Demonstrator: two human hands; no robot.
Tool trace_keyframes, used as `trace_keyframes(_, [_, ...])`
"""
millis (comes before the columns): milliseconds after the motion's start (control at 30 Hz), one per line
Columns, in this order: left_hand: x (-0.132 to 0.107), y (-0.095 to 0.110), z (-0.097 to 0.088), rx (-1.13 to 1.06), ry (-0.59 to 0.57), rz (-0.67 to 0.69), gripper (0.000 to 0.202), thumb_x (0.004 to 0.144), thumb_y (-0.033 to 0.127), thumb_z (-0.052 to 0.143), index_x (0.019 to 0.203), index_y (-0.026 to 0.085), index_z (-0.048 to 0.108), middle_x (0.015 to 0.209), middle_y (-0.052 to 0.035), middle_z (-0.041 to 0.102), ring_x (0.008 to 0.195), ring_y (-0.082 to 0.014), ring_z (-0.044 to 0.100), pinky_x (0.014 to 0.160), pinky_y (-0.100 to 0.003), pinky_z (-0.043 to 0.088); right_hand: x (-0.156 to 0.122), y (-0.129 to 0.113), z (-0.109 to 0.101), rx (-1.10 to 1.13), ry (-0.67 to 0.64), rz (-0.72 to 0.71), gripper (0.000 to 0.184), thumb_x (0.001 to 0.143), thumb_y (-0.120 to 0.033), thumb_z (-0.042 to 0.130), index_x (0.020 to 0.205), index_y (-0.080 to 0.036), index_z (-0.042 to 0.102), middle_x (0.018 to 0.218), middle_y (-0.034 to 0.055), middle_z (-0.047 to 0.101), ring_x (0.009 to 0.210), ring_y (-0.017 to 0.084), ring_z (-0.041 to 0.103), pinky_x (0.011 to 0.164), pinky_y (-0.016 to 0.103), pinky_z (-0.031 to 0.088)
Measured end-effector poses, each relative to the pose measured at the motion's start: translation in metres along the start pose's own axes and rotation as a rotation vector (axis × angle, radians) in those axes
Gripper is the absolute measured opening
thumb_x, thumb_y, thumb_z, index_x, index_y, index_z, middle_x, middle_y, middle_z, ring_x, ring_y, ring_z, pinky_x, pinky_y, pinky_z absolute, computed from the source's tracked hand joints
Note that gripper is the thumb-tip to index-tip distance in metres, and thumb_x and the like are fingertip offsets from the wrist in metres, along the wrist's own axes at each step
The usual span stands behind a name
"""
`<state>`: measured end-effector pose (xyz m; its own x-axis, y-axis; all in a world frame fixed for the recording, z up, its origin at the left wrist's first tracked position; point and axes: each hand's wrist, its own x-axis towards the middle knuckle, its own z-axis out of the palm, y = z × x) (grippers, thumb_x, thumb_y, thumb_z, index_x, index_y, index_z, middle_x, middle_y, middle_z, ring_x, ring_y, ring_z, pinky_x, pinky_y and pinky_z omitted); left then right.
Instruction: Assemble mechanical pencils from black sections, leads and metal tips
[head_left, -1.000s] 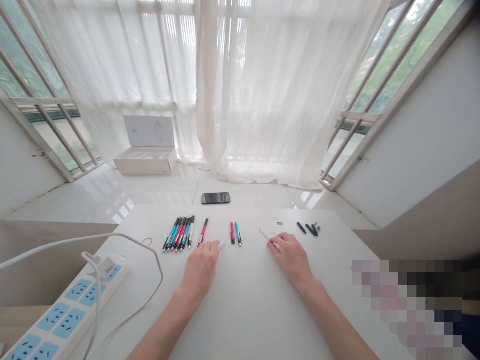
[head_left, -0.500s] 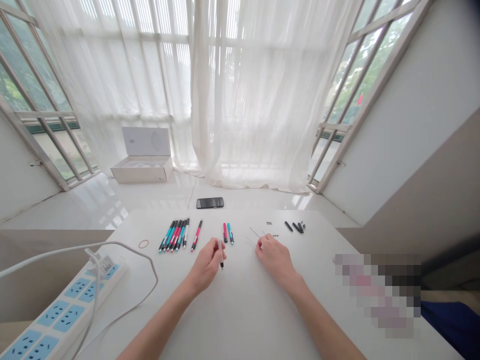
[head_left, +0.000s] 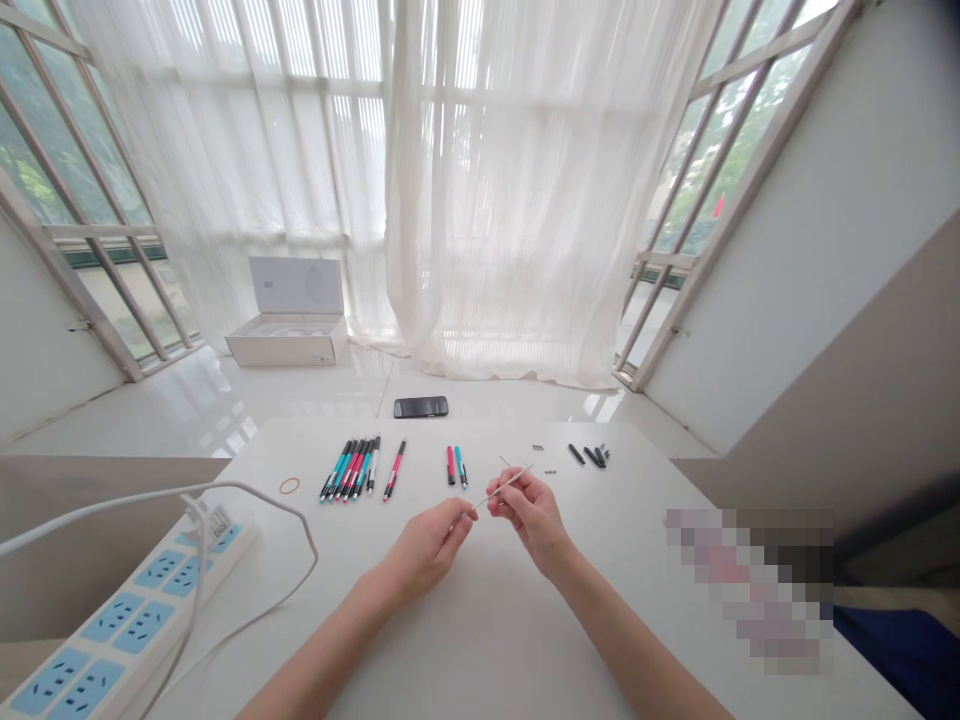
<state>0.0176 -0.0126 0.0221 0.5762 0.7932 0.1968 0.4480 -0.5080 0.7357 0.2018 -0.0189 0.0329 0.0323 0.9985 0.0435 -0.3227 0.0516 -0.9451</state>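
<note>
My right hand (head_left: 529,510) pinches a thin pen refill (head_left: 516,477), which slants down toward my left fingertips. Closed just left of it is my left hand (head_left: 435,540); its fingers mostly hide the white pen barrel that showed there a moment ago. The refill's lower end meets the left fingertips, but whether it is inside the barrel I cannot tell. Another thin refill (head_left: 505,461) lies partly behind my right hand. Beyond my hands are a pink pen barrel (head_left: 451,466) and a teal pen barrel (head_left: 460,467), side by side.
A row of several pens (head_left: 351,470) and one pink pen (head_left: 394,470) lie on the left. Small black pen parts (head_left: 594,457) and springs (head_left: 538,447) are at right. Around are a rubber band (head_left: 289,486), phone (head_left: 421,407), power strip (head_left: 142,625) with cable, and box (head_left: 289,345).
My right hand has lifted a refill off the table and brought it left to my left hand. My left hand has turned and moved slightly right, hiding the white barrel.
</note>
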Motion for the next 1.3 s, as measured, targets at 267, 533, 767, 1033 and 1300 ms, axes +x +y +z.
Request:
trace_keyframes(267, [0.0, -0.001, -0.001, -0.077, 0.003, 0.032, 0.03, 0.098, 0.037, 0.03, 0.095, 0.02, 0.054, 0.071, 0.0027, 0.05, 0.063, -0.0121, 0.044, 0.062, -0.022, 0.038, -0.003, 0.006, 0.005, -0.149, -0.096, -0.026, 0.026, 0.072, -0.04, 0.073, 0.076, -0.018, 0.058, 0.076, 0.0021, 0.068, 0.068, 0.015, 0.065, 0.063, 0.029, 0.053])
trace_keyframes(533, [0.001, -0.004, -0.001, -0.136, -0.007, -0.001, 0.028, 0.098, 0.038, 0.031, 0.099, 0.02, 0.052, 0.075, 0.0012, 0.056, 0.068, -0.0131, 0.052, 0.068, -0.024, 0.042, -0.005, 0.0, 0.005, -0.271, -0.153, -0.042, 0.024, 0.073, -0.037, 0.071, 0.088, -0.019, 0.067, 0.059, -0.0033, 0.061, 0.046, 0.008, 0.049, 0.047, 0.024, 0.045])
trace_keyframes(767, [0.001, -0.001, 0.0, -0.087, -0.018, 0.021, 0.034, 0.099, 0.039, 0.029, 0.089, 0.019, 0.054, 0.075, 0.0003, 0.057, 0.068, -0.0131, 0.053, 0.067, -0.023, 0.042, -0.005, 0.003, 0.005, -0.306, -0.152, -0.048, 0.022, 0.075, -0.039, 0.069, 0.078, -0.018, 0.069, 0.054, -0.0015, 0.062, 0.047, 0.01, 0.052, 0.046, 0.024, 0.043])
trace_keyframes(1033, [0.0, -0.002, 0.0, -0.044, -0.012, 0.008, 0.033, 0.099, 0.038, 0.027, 0.093, 0.021, 0.055, 0.074, 0.001, 0.058, 0.067, -0.0131, 0.053, 0.064, -0.023, 0.041, -0.003, 0.008, -0.003, -0.478, -0.192, -0.105, 0.022, 0.077, -0.039, 0.067, 0.076, -0.018, 0.07, 0.063, 0.0012, 0.066, 0.051, 0.01, 0.048, 0.049, 0.023, 0.038])
trace_keyframes(1300, [-0.001, -0.002, 0.002, -0.007, -0.02, 0.002, 0.032, 0.099, 0.038, 0.023, 0.095, 0.022, 0.051, 0.07, 0.0027, 0.055, 0.062, -0.0129, 0.05, 0.061, -0.022, 0.039, -0.004, 0.013, -0.003, -0.497, -0.197, -0.102, 0.022, 0.076, -0.04, 0.069, 0.073, -0.018, 0.071, 0.061, 0.0008, 0.065, 0.056, 0.012, 0.052, 0.053, 0.024, 0.04])
